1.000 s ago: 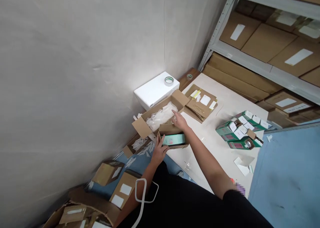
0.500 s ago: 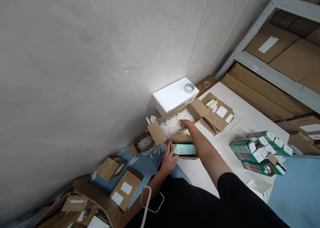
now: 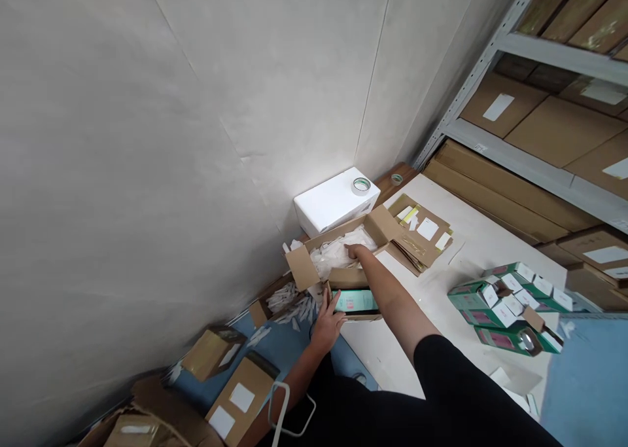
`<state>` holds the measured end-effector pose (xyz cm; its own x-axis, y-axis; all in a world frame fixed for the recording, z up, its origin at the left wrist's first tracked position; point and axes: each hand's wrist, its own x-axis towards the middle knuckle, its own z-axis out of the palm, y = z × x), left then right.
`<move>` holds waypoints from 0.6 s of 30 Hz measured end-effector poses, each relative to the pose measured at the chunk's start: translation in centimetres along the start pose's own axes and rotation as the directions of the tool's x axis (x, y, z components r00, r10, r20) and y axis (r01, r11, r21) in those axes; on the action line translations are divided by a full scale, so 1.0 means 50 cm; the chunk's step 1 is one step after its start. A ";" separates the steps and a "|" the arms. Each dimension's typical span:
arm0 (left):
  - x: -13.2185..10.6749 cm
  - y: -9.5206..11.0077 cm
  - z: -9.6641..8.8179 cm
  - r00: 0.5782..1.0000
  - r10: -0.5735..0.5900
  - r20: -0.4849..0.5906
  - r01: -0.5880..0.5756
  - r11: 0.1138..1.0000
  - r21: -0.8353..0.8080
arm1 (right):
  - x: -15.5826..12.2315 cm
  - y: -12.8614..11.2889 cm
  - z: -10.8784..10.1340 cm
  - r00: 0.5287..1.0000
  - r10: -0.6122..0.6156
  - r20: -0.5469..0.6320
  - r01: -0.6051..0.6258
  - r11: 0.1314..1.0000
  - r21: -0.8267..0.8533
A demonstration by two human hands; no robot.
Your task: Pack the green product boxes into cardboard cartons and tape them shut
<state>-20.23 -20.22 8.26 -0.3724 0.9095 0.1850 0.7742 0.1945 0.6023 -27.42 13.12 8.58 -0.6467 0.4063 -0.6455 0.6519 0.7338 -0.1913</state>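
Note:
My left hand [image 3: 328,326] grips the left side of a small open cardboard box [image 3: 366,316], its fingers over the rim and against a mint-green box [image 3: 354,300] lying inside. My right hand [image 3: 354,253] reaches across into a larger open carton [image 3: 303,268] just behind. Its fingers are curled at the soft white plastic bags [image 3: 334,250] that fill this carton, and the fingertips are partly hidden among them. My right forearm passes over the right end of the small box.
A white box [image 3: 333,201] carrying a tape roll [image 3: 361,186] stands behind the carton. Flattened cardboard [image 3: 426,244] and several green boxes [image 3: 505,309] lie on the white table [image 3: 387,349]. Cartons [image 3: 243,394] sit on the floor at left; a loaded shelf [image 3: 520,152] stands at right.
The camera view has shifted slightly, so the scene sits a little lower and further left. Both hands keep nearly the same places at their boxes.

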 end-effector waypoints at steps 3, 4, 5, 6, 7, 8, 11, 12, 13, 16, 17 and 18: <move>-0.007 0.006 0.000 1.000 -0.016 -0.008 0.016 1.000 0.015 | -0.008 -0.006 -0.002 0.999 -0.001 0.035 0.002 0.999 -0.038; -0.010 0.008 0.000 1.000 -0.023 -0.014 0.023 1.000 0.017 | -0.015 -0.006 -0.004 0.999 -0.005 0.033 0.006 0.999 -0.045; -0.012 0.010 0.000 0.999 -0.028 -0.019 0.029 0.999 0.016 | -0.022 -0.007 -0.005 1.000 -0.008 0.024 0.009 0.999 -0.050; -0.014 0.012 0.000 0.999 -0.030 -0.024 0.030 0.999 0.013 | -0.031 -0.006 -0.007 1.000 -0.011 0.012 0.011 0.999 -0.051; -0.016 0.013 0.001 0.999 -0.029 -0.029 0.029 1.000 0.009 | -0.041 -0.005 -0.010 1.000 -0.013 -0.004 0.013 0.999 -0.050; -0.017 0.015 0.003 0.999 -0.026 -0.032 0.026 1.000 0.004 | -0.051 -0.004 -0.014 1.000 -0.017 -0.023 0.016 0.999 -0.046; -0.020 0.023 0.008 0.999 -0.018 -0.042 0.017 1.000 -0.005 | -0.084 0.008 -0.030 0.994 -0.047 -0.100 0.045 0.999 -0.021; -0.020 0.027 0.010 0.999 -0.018 -0.050 0.018 1.000 -0.007 | -0.095 0.016 -0.037 0.989 -0.054 -0.134 0.053 0.999 -0.012; -0.020 0.030 0.011 0.998 -0.020 -0.057 0.020 1.000 -0.010 | -0.106 0.025 -0.044 0.984 -0.055 -0.169 0.055 0.998 -0.005; -0.018 0.038 0.013 0.997 -0.024 -0.072 0.022 0.999 -0.023 | -0.133 0.062 -0.066 0.969 -0.029 -0.247 0.032 0.999 0.007; -0.016 0.040 0.013 0.997 -0.020 -0.071 0.018 0.999 -0.027 | -0.139 0.075 -0.074 0.966 -0.019 -0.257 0.021 1.000 0.006; -0.014 0.040 0.013 0.998 -0.015 -0.068 0.013 0.999 -0.029 | -0.143 0.086 -0.082 0.967 -0.011 -0.253 0.014 1.000 0.010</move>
<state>-18.08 -20.23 8.82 -0.4177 0.8793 0.2286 0.7542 0.1953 0.6269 -21.58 15.59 15.40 -0.7328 0.5232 -0.4351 0.6471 0.7337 -0.2075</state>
